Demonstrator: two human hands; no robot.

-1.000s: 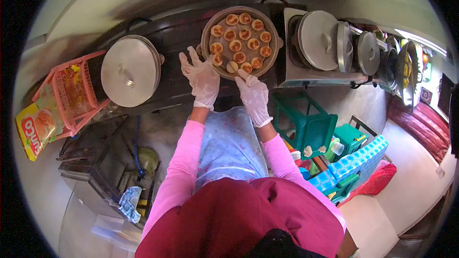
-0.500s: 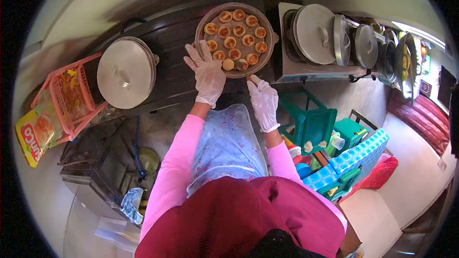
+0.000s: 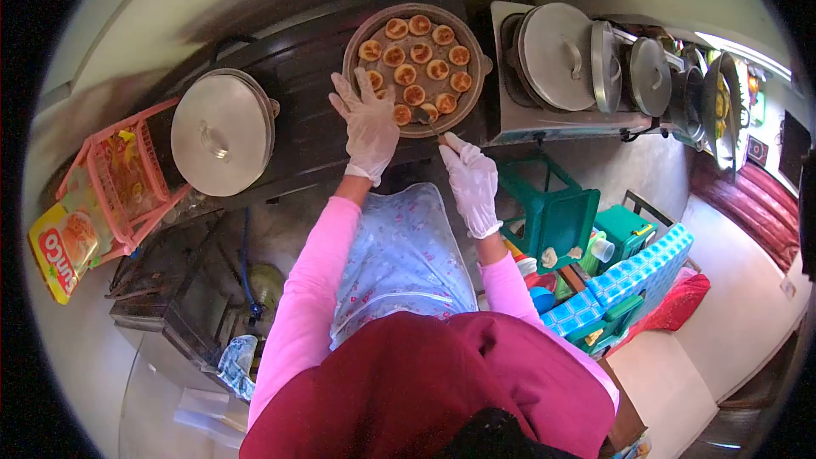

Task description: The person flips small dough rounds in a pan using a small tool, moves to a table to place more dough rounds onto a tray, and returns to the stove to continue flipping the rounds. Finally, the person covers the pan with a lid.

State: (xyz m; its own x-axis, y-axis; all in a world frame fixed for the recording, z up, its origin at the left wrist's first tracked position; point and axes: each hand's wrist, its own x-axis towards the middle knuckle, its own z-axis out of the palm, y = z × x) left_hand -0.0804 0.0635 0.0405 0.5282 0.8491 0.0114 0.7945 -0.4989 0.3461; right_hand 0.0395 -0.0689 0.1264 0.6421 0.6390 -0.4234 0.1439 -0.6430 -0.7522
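Note:
A round dark pan (image 3: 481, 76) sits on the black stove top and holds several small round golden cakes (image 3: 406, 74). My left hand (image 3: 367, 123), in a thin white glove, lies with spread fingers on the pan's near-left rim. My right hand (image 3: 470, 183), also gloved, is just below the pan's near edge. It pinches a thin dark utensil (image 3: 429, 121) whose tip points at the nearest cakes. Pink sleeves and a light blue apron fill the middle of the view.
A big pot with a metal lid (image 3: 223, 132) stands left of the pan. Further left are a pink rack (image 3: 127, 170) and a yellow packet (image 3: 64, 246). Lidded pots (image 3: 557, 55) line the right. A green stool (image 3: 552, 212) and a blue tiled box (image 3: 629, 285) stand below.
My right hand drew back from the cake at the pan's near edge toward my body. My left hand slid up onto the pan's rim.

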